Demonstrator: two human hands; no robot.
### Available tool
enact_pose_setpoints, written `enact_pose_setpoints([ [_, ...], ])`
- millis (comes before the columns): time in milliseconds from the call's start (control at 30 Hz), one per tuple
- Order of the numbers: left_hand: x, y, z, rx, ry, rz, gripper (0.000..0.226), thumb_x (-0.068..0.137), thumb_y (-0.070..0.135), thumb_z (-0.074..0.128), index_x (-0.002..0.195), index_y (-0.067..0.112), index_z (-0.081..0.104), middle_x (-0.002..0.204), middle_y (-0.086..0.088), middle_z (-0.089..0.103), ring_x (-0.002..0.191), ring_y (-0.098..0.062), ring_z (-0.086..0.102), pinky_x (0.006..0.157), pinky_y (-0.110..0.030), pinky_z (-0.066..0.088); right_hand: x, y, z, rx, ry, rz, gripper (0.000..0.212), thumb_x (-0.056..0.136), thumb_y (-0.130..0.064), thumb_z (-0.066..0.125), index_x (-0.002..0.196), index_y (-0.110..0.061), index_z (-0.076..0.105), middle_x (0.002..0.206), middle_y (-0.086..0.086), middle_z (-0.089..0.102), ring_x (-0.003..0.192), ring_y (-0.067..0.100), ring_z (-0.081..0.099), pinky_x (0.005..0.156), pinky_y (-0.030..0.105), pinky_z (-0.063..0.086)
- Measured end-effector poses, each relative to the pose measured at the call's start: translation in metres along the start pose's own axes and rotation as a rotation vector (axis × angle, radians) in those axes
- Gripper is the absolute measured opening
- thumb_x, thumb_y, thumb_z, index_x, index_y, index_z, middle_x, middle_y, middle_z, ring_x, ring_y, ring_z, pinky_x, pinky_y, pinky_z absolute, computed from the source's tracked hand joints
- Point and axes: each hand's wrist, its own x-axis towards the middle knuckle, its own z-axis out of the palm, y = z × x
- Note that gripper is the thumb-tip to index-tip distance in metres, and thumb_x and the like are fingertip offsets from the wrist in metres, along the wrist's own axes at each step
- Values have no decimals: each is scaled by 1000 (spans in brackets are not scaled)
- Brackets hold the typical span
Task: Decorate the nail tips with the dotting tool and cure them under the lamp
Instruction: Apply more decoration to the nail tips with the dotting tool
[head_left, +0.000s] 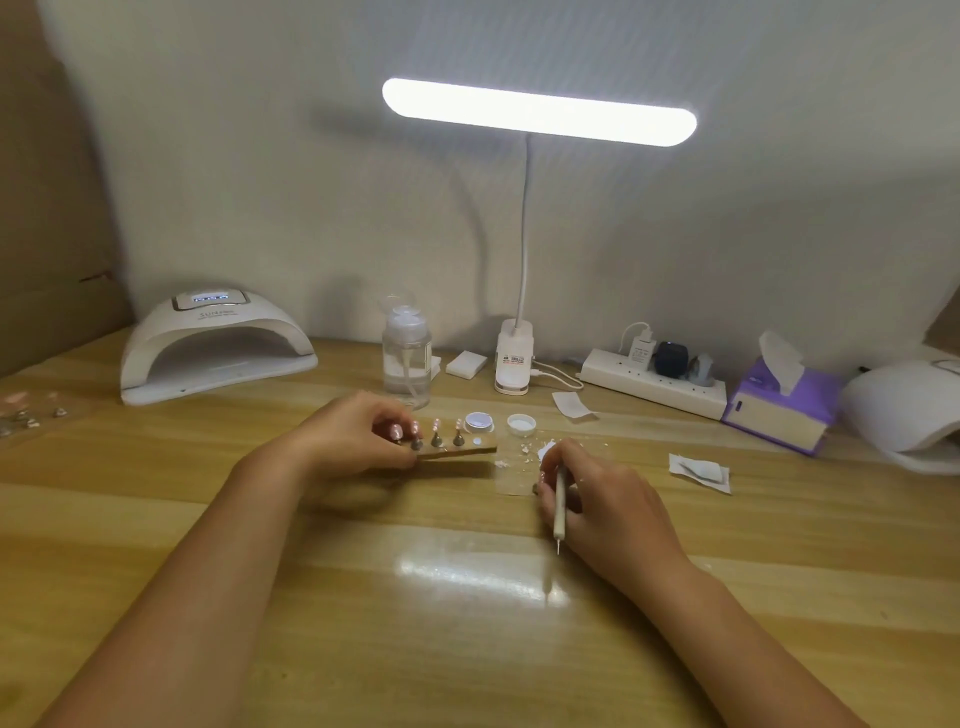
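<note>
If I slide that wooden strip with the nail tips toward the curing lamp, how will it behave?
The wooden strip looks flat and rigid, so it should probably slide without flexing. The nail tips stand upright on small cone stands, so tilting may topple them. The left hand grips only one end; the far end could swing.

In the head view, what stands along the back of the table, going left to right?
Nail curing lamp → clear pump bottle → white pad stack → desk lamp base → power strip → purple tissue box → second white lamp, cut off at the right edge.
</note>
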Motion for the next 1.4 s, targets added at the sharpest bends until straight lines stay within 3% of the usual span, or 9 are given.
enact_pose_setpoints([
  [100,-4,-3,-11,-53,14,-14,15,75,24,79,85,33,75,91,-2,71,79,-11,62,74,-27,45,-1,-1,1,5,22,-12,11,91,-31,62,99,-27,56,84,-8,66,77,21,61,62,32,43],
  [200,-3,3,-8,-30,-31,-12,16,75,25,79,87,35,75,83,7,70,78,-8,62,73,-26,46,-3,-2,1,-6,54,-36,11,91,-32,63,99,-28,56,82,-7,66,74,21,59,61,31,41],
  [300,2,12,5,5,-72,0,20,76,24,79,92,34,75,87,10,71,84,-7,66,77,-24,49,-4,-3,-1,1,97,-56,12,89,-28,67,96,-26,58,77,-7,65,69,18,55,62,29,35],
  [433,7,17,12,81,-121,22,23,76,26,80,98,32,74,84,11,67,78,-6,62,73,-24,49,-4,-4,-3,10,158,-66,14,87,-23,72,96,-23,61,78,-7,66,71,17,59,68,31,43],
  [567,9,21,13,113,-150,43,19,75,28,80,91,34,72,74,15,60,67,-1,55,64,-21,41,-4,-5,-4,72,241,-53,15,86,-21,74,97,-21,63,83,-9,67,76,16,63,68,34,48],
  [833,10,29,20,159,-180,73,18,73,28,80,84,39,70,74,19,61,64,5,55,58,-15,39,-4,-6,-3,42,170,-139,19,85,-21,77,101,-22,67,89,-8,70,83,15,64,74,33,49],
  [1033,10,33,23,149,-173,111,18,72,24,79,85,34,72,63,24,58,55,9,51,50,-8,36,-3,-4,-1,41,187,-142,19,83,-21,78,99,-21,67,87,-7,69,82,18,64,72,35,50],
  [1267,12,33,23,143,-172,124,18,71,28,80,74,39,67,60,31,56,57,9,51,50,-8,34,-2,-3,0,35,161,-141,21,84,-21,77,102,-21,68,90,-7,70,84,19,64,72,38,53],
  [1400,12,32,22,133,-178,117,17,71,29,81,78,38,69,62,28,57,60,6,52,59,-17,39,-3,-2,0,63,157,-100,37,83,-28,77,117,-24,63,99,-10,69,94,16,63,81,36,49],
])
